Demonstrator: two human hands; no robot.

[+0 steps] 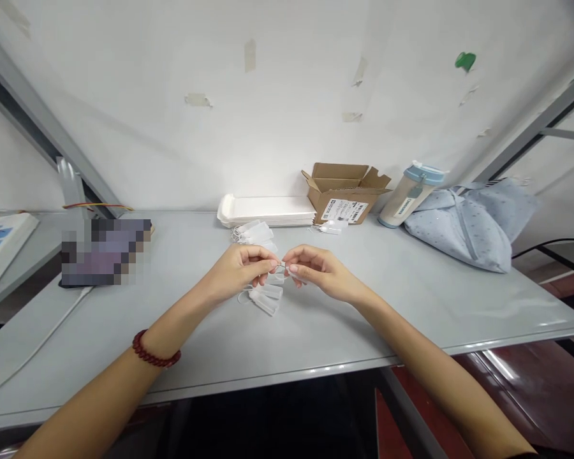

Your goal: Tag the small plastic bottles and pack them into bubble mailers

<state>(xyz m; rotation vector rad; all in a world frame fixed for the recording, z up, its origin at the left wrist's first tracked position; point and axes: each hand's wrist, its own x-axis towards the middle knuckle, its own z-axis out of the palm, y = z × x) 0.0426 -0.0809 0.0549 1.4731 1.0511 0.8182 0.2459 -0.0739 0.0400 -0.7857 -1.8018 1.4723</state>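
My left hand [243,271], with a dark red beaded bracelet [155,350] on its wrist, is closed in a pinch above the middle of the table. Facing it, my right hand [323,273] pinches too, its fingertips almost touching the left ones. A tiny thin dark piece [281,266] spans the gap between them; its kind is too small to tell. Under and beside my left hand lie several small translucent plastic sleeves [268,298] with thin loops. More such sleeves [256,233] lie just behind the hands, partly hidden by my left hand.
At the back stand a stack of white flat packs [272,210], an open cardboard box [347,194] and a tilted tumbler [409,194]. A loose sleeve [332,227] lies before the box. A blue cloth bag [459,229] is right; a blurred-out device [108,252] with white cable [43,344] is left.
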